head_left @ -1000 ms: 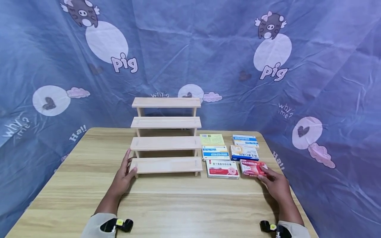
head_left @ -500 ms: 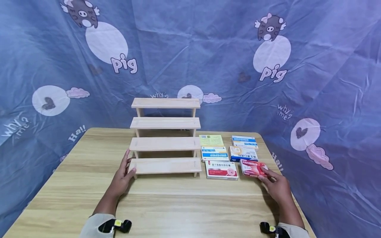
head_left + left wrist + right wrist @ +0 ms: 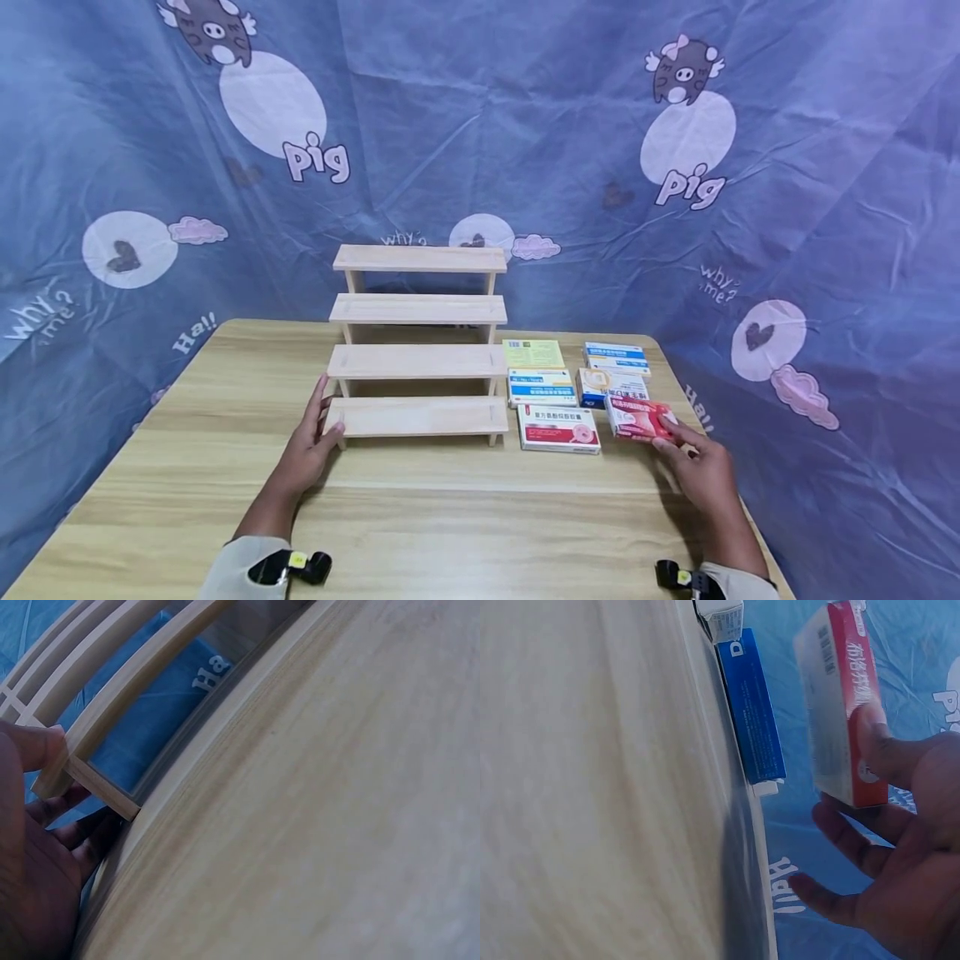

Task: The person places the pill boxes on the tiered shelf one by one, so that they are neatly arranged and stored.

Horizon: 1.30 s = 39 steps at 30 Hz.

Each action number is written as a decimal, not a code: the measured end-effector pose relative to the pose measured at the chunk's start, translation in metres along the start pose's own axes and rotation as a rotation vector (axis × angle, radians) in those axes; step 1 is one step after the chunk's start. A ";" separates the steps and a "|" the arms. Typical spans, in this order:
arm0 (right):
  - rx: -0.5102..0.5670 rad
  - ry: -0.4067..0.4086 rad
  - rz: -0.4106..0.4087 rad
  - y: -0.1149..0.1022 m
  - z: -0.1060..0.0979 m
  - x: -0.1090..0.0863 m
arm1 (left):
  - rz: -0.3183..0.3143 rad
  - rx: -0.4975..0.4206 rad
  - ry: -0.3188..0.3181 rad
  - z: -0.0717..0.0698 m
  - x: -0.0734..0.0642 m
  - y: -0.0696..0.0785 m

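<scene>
A pale wooden four-step display rack (image 3: 417, 417) stands on the table in the head view. At the left end of its lowest step, my left hand (image 3: 306, 450) grips the board, thumb on top and fingers beneath, as the left wrist view shows. My right hand (image 3: 699, 467) pinches a red and white medicine box (image 3: 637, 418) between thumb and fingers. That box (image 3: 844, 712) is raised off the table in the right wrist view, its red face turned up. Behind it, partly covered, lies a blue and white medicine box (image 3: 613, 385).
Right of the rack lie more medicine boxes: a red and white one (image 3: 559, 430), a blue and white one (image 3: 542, 387), a yellow-green one (image 3: 532, 353) and another blue and white one (image 3: 617, 358) at the back. A blue printed cloth (image 3: 555, 150) hangs behind the table (image 3: 480, 525).
The right hand has lifted the red medicine box off the table, so it now overlaps the blue and white box behind. My left hand stays on the rack.
</scene>
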State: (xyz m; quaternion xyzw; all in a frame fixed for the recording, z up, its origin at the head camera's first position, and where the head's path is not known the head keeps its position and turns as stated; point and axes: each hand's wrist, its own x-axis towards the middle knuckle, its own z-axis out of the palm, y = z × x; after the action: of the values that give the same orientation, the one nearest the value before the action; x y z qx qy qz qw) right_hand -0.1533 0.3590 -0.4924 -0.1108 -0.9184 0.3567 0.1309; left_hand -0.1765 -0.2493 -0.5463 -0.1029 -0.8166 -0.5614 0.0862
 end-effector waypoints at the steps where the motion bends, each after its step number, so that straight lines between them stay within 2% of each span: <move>1: 0.007 0.015 -0.009 -0.001 0.001 0.000 | -0.004 0.006 0.000 0.000 0.000 0.000; 9: 0.074 0.112 -0.050 -0.019 0.003 0.002 | -0.018 0.011 -0.014 0.000 0.002 0.002; 16: 0.086 0.246 -0.157 -0.036 0.010 0.011 | -0.046 0.021 -0.023 0.000 0.001 0.004; 22: 0.128 0.253 -0.195 -0.047 0.013 0.022 | -0.052 0.029 -0.031 -0.001 0.002 0.004; 28: 0.148 0.250 -0.182 -0.061 0.015 0.029 | -0.061 0.030 -0.032 -0.001 0.001 0.006; 32: 0.139 0.284 -0.174 -0.069 0.017 0.030 | -0.074 0.027 -0.033 -0.001 0.000 0.007; 39: 0.136 0.337 -0.217 -0.084 0.017 0.034 | -0.065 0.022 -0.025 0.001 0.000 0.004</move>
State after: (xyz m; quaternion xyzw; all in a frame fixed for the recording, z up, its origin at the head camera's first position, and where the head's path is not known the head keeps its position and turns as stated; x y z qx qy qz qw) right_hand -0.2000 0.2985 -0.4414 -0.0603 -0.8638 0.3780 0.3276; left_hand -0.1751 -0.2473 -0.5429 -0.0823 -0.8266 -0.5536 0.0588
